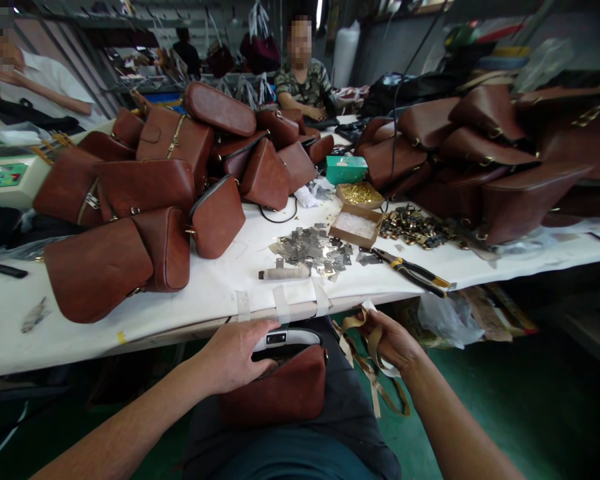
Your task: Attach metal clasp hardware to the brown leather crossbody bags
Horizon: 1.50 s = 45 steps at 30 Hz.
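Observation:
A reddish-brown leather handbag [295,390] lies across my lap with its top open. My left hand [230,357] grips the bag's upper left edge, thumb on the near side and fingers along the far rim. Inside the far rim shows a pale band with a small dark metal fitting [276,339]. To the right of the bag, my right hand [393,337] is closed on a tan ribbon-like strip [375,343], with a bit of white at the fingertips. More tan strips [380,387] hang below that hand.
Brown bags are heaped on the white table, left [100,267] and right [525,200]. Between them lie flat metal plates [313,250], a cardboard tray [355,227], a box of gold-coloured parts [360,193], dark metal hardware [413,223] and pliers [415,272]. A person [305,83] sits opposite; another [55,87] is at left.

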{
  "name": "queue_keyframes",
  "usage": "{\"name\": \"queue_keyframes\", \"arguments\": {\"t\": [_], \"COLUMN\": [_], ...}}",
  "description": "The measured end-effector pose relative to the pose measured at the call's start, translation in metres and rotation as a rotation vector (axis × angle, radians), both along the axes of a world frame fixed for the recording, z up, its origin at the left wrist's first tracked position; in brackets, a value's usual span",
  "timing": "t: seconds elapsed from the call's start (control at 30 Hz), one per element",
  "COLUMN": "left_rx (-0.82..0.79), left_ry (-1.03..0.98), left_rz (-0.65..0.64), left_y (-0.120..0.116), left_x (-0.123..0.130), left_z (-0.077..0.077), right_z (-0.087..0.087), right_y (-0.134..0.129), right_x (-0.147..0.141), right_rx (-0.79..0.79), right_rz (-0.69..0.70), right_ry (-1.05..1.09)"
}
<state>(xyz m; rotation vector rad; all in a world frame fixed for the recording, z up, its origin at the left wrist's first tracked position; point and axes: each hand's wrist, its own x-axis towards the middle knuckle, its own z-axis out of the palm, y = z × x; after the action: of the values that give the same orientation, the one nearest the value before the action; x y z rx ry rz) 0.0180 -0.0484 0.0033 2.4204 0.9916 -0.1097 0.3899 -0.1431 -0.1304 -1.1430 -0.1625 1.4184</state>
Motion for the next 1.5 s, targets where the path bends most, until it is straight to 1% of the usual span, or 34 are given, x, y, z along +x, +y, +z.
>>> {"name": "queue_keyframes", "arguments": {"t": [0.2, 0.27, 0.47, 0.67, 0.77, 0.87, 0.97, 1.07, 1.13, 1.2, 1.27, 1.3, 1.33, 1.4, 1.43, 1.47, 1.5], "left_rx": [0.003, -0.006, 0.002, -0.003, -0.009, -0.019, -0.030, -0.050, -0.073, -0.097, -0.107, -0.110, -0.113, -0.125, -0.134, -0.140, -0.146], "left_ry": [0.008, 0.010, -0.002, -0.025, -0.042, -0.060, -0.053, -0.051, -0.059, -0.051, -0.046, -0.054, -0.066, -0.087, -0.091, -0.093, -0.092], "left_rz": [-0.004, -0.001, -0.021, -0.027, -0.031, -0.038, -0.032, -0.032, -0.030, -0.024, -0.021, -0.023, -0.025, -0.020, -0.016, -0.010, -0.005], "left_y": [0.000, 0.000, 0.002, 0.002, 0.003, 0.005, 0.008, 0.011, 0.013, 0.015, 0.017, 0.017, 0.017, 0.017, 0.016, 0.016, 0.016], "left_x": [0.001, 0.001, 0.001, -0.002, -0.004, -0.004, -0.003, -0.003, -0.003, -0.004, -0.004, -0.004, -0.004, -0.004, -0.004, -0.005, -0.006], "left_z": [0.000, 0.000, 0.000, 0.002, 0.003, 0.003, 0.004, 0.005, 0.006, 0.007, 0.008, 0.009, 0.009, 0.011, 0.011, 0.011, 0.011], "right_z": [0.005, 0.009, 0.021, 0.023, 0.027, 0.033, 0.040, 0.057, 0.077, 0.102, 0.126, 0.135, 0.141, 0.144, 0.142, 0.138, 0.133], "right_y": [-0.002, -0.004, -0.003, -0.002, -0.004, -0.005, -0.005, -0.006, -0.008, -0.008, -0.006, -0.003, 0.001, 0.011, 0.015, 0.019, 0.021], "right_x": [0.001, 0.002, 0.005, 0.006, 0.005, 0.003, -0.001, -0.008, -0.019, -0.040, -0.071, -0.090, -0.109, -0.144, -0.159, -0.170, -0.177], "right_rx": [-0.039, -0.057, -0.041, -0.107, -0.146, -0.182, -0.199, -0.229, -0.259, -0.239, -0.111, -0.013, 0.090, 0.236, 0.275, 0.294, 0.301], "right_rz": [-0.033, -0.020, 0.032, 0.059, 0.074, 0.085, 0.065, 0.037, 0.025, 0.033, 0.101, 0.175, 0.280, 0.503, 0.570, 0.607, 0.616], "right_ry": [-0.145, -0.201, -0.325, -0.437, -0.512, -0.566, -0.633, -0.819, -0.988, -1.121, -1.188, -1.194, -1.190, -1.174, -1.187, -1.222, -1.274]}}
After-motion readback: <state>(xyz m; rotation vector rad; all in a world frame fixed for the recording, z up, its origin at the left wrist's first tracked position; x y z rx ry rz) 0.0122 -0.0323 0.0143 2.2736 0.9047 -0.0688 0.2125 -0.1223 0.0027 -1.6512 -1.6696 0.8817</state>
